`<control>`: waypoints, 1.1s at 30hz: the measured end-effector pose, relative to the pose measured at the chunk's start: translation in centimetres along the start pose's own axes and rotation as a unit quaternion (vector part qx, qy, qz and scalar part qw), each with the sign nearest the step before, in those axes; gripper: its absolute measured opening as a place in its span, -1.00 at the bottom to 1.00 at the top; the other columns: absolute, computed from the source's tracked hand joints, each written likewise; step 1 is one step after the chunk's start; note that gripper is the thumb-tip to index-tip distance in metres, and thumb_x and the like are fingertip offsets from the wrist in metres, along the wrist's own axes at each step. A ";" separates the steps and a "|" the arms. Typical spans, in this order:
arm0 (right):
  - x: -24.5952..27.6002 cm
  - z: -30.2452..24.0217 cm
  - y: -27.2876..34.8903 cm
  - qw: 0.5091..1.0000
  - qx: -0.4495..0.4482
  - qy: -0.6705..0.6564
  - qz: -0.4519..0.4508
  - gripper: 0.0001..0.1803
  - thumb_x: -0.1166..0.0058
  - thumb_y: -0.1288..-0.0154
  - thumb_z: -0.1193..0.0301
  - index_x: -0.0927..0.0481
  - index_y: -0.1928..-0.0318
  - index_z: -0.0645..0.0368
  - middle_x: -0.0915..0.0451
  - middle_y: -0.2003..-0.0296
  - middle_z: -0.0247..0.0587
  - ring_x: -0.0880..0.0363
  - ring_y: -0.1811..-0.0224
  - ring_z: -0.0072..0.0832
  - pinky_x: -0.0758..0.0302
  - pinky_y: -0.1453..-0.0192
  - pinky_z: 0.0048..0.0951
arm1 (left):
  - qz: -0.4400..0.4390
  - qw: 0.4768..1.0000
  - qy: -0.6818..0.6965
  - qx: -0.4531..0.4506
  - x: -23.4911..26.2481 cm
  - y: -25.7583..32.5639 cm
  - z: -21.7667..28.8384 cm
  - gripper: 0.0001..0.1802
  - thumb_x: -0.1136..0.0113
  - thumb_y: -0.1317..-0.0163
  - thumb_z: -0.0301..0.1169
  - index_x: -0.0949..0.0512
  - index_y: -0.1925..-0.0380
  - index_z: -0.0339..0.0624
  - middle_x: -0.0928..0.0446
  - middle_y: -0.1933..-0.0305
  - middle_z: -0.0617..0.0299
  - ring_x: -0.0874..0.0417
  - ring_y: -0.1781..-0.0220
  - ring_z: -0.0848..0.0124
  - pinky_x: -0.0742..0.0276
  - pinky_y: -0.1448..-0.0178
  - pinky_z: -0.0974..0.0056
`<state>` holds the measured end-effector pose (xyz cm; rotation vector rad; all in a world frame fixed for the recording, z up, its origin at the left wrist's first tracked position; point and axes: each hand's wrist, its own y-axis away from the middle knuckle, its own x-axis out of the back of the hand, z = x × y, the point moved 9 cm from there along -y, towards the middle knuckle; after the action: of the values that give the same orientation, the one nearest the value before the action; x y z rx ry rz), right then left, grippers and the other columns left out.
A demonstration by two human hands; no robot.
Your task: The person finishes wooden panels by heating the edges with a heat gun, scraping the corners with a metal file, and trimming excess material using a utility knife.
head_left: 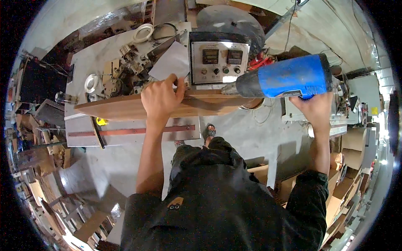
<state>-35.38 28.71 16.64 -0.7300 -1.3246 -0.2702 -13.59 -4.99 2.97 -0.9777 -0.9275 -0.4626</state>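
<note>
Fingers [178, 85] of left hand [159, 98] curled on paper sheet [171, 62] (right hand [314, 108] around blue heat gun [289, 77])

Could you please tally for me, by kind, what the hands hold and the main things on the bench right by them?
Blue heat gun, held in the right hand: 1
Grey control box with dials: 1
White sheet, at the left hand: 1
White tape rolls: 2
Total: 5
</note>
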 end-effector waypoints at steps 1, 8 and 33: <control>0.4 -1.0 -0.5 0.999 0.011 -0.040 0.006 -0.47 -0.69 -0.03 0.18 -0.77 0.04 0.16 -0.82 0.21 -0.02 -0.82 0.23 0.03 -0.72 0.08 -0.10 | 0.000 1.000 -0.006 0.002 0.0 0.0 0.1 -0.60 -0.30 -0.43 -0.04 -0.73 0.51 -0.01 -0.61 0.68 0.06 -0.70 0.60 0.02 -0.58 0.46 0.01; -0.1 -3.1 -2.1 0.991 0.006 -0.131 -0.003 -0.30 -0.76 0.05 0.09 -0.74 -0.03 0.21 -0.82 0.12 -0.01 -0.82 0.10 0.03 -0.71 -0.03 -0.09 | -0.015 1.000 -0.005 0.006 0.1 0.2 0.0 -0.60 -0.29 -0.44 -0.03 -0.74 0.49 0.00 -0.63 0.65 0.03 -0.72 0.55 -0.01 -0.61 0.42 -0.03; -0.1 -1.1 -1.1 0.999 0.026 -0.045 -0.018 -0.41 -0.69 -0.08 0.14 -0.73 -0.01 0.21 -0.81 0.10 -0.02 -0.81 0.08 -0.01 -0.69 -0.08 -0.09 | -0.018 0.999 -0.027 -0.002 0.2 -0.2 0.3 -0.64 -0.27 -0.45 -0.04 -0.79 0.41 0.01 -0.66 0.62 0.02 -0.74 0.53 0.00 -0.66 0.34 -0.01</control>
<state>-35.17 27.17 16.82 -0.6829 -1.4258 -0.2330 -13.77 -4.84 3.28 -0.9827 -0.9946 -0.4709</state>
